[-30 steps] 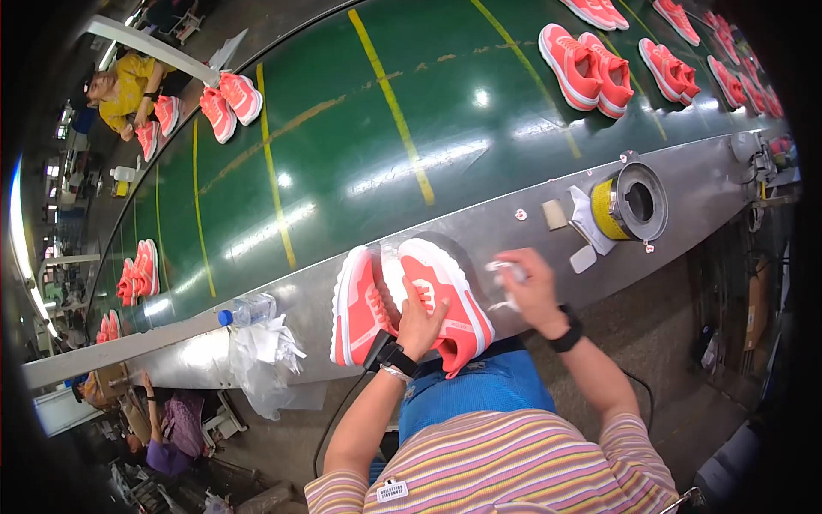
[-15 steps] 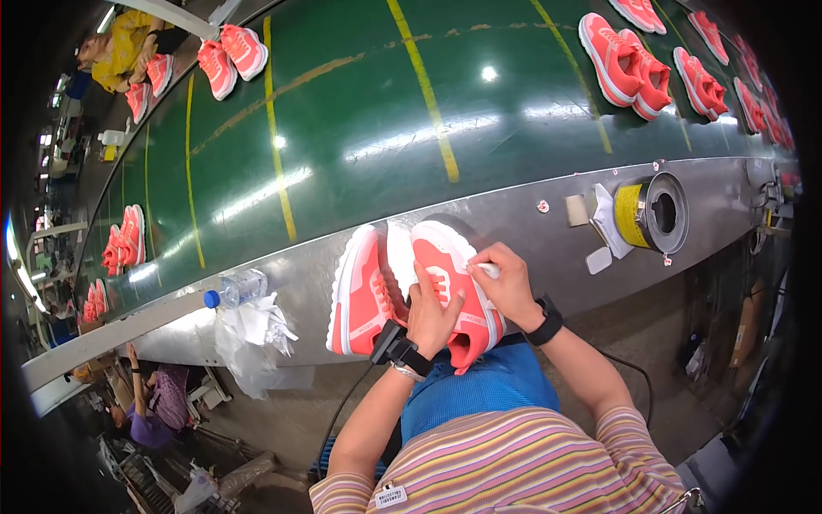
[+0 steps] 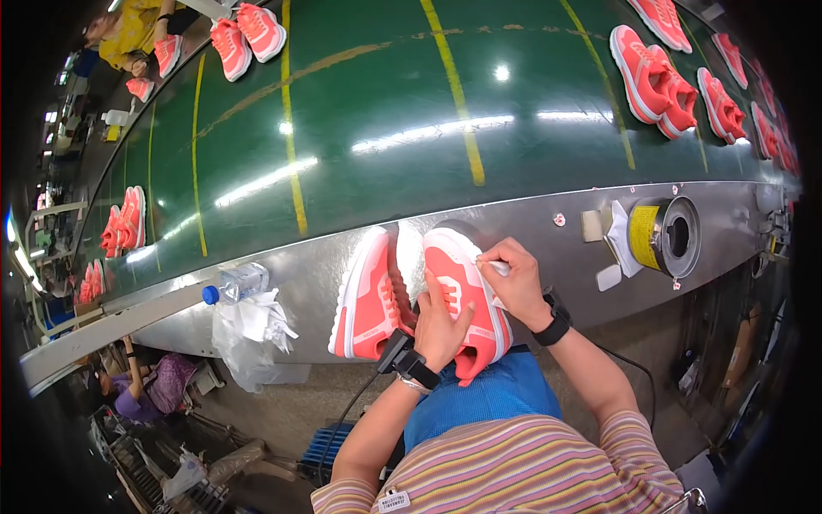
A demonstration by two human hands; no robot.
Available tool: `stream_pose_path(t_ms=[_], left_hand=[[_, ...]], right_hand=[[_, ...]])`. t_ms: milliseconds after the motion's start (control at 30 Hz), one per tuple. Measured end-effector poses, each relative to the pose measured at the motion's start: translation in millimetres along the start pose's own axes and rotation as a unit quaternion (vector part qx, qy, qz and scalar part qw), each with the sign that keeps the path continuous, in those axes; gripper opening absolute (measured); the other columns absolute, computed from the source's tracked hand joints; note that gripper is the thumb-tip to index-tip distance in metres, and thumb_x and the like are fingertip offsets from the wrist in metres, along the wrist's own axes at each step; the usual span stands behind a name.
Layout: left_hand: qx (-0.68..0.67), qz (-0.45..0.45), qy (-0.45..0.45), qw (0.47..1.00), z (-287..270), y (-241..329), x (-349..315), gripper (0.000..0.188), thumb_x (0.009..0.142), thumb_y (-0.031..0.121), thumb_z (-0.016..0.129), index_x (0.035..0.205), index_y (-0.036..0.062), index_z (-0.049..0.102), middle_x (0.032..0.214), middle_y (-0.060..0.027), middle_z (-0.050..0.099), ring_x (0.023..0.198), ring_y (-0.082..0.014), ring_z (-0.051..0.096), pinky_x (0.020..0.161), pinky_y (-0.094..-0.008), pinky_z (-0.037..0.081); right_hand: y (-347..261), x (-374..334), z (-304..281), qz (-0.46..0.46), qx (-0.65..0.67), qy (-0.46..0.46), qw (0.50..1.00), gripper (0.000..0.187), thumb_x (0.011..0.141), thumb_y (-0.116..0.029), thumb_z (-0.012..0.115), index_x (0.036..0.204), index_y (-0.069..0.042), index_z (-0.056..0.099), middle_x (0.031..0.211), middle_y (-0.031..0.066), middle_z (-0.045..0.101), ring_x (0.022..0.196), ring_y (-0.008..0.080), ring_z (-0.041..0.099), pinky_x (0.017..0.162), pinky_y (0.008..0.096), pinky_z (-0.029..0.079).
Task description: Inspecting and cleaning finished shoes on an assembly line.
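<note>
Shifted since a second ago: right hand (image 3: 512, 278) drawn in from the steel ledge onto the toe side of the coral sneaker (image 3: 462, 295), camera tipped a little lower over the bench. Closed there around a small white piece (image 3: 499, 268), a rag or pad by the look, pressed against the sneaker's white sole edge. Left hand (image 3: 443, 324) laid flat over the laces and vamp, fingers spread, pinning rather than clasping. Sneaker itself lying toe-away on the stainless ledge (image 3: 531, 224), heel overhanging toward the blue apron (image 3: 479, 396). Touching its left side, the mate sneaker (image 3: 370, 295), tipped on its edge. Farther left, a clear water bottle (image 3: 237, 283) above a crumpled plastic bag (image 3: 250, 330); to the right, a yellow tape roll (image 3: 658, 236). Beyond, the green conveyor belt (image 3: 385, 128) carrying more coral pairs. Likely trouble from here: with the heel off the ledge and only a flat palm holding, a hard wipe could skid the sneaker off toward the lap, or knock over the leaning mate.
</note>
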State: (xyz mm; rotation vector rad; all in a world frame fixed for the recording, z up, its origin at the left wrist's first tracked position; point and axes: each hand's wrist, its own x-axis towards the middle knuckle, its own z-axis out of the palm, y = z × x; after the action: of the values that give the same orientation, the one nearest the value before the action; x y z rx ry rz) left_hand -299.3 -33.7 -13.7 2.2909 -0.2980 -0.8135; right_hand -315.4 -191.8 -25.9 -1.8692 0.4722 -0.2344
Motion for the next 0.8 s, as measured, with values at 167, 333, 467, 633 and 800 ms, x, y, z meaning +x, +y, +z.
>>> stream_pose_path(t_ms=[167,333,467,633,800], left_hand=[[-0.021,-0.029,-0.017,0.999,-3,-4,-2,0.089,0.079,0.031,0.061,0.135,-0.0072,0.003,0.104,-0.0253,0.042,0.092,-0.035,0.051,0.077,-0.0379,0.045],[-0.045,-0.046,-0.039,0.997,-6,1,-1,0.089,0.078,0.03,0.061,0.135,-0.0077,0.004,0.103,-0.0252,0.043,0.091,-0.0344,0.051,0.077,-0.0373,0.045],[-0.029,-0.039,-0.03,0.998,-4,1,-1,0.089,0.078,0.03,0.061,0.135,-0.0078,0.004,0.105,-0.0253,0.042,0.091,-0.0348,0.051,0.078,-0.0371,0.044],[-0.015,0.006,0.004,1.0,0,-7,0,0.088,0.078,0.031,0.06,0.135,-0.0072,0.004,0.101,-0.0274,0.042,0.084,-0.04,0.052,0.069,-0.0412,0.047],[-0.014,0.019,0.014,1.0,0,-5,0,0.088,0.079,0.03,0.06,0.134,-0.0078,0.004,0.101,-0.0283,0.042,0.084,-0.041,0.052,0.071,-0.0422,0.046]], right_hand=[[-1,-15,-2,-0.008,0.002,-0.054,0.999,0.007,0.071,-0.002,0.063,0.076,0.0,0.061,0.073,0.0087,0.056,0.069,0.0178,0.055,0.061,0.0276,0.043],[-7,27,5,-0.021,-0.025,-0.116,0.993,0.008,0.07,-0.005,0.065,0.075,0.0,0.062,0.074,0.0088,0.056,0.069,0.0178,0.055,0.061,0.0278,0.042],[2,55,15,0.024,-0.019,-0.149,0.988,0.01,0.069,-0.01,0.065,0.073,-0.001,0.063,0.072,0.0102,0.056,0.069,0.0234,0.057,0.063,0.0312,0.044],[5,74,27,0.015,0.021,-0.197,0.98,0.011,0.07,-0.013,0.066,0.075,-0.003,0.064,0.075,0.0098,0.055,0.07,0.0236,0.055,0.065,0.0318,0.043],[8,42,3,-0.039,-0.001,-0.15,0.988,0.009,0.072,-0.006,0.064,0.08,-0.003,0.065,0.078,0.0083,0.053,0.077,0.0191,0.054,0.068,0.0278,0.042]])
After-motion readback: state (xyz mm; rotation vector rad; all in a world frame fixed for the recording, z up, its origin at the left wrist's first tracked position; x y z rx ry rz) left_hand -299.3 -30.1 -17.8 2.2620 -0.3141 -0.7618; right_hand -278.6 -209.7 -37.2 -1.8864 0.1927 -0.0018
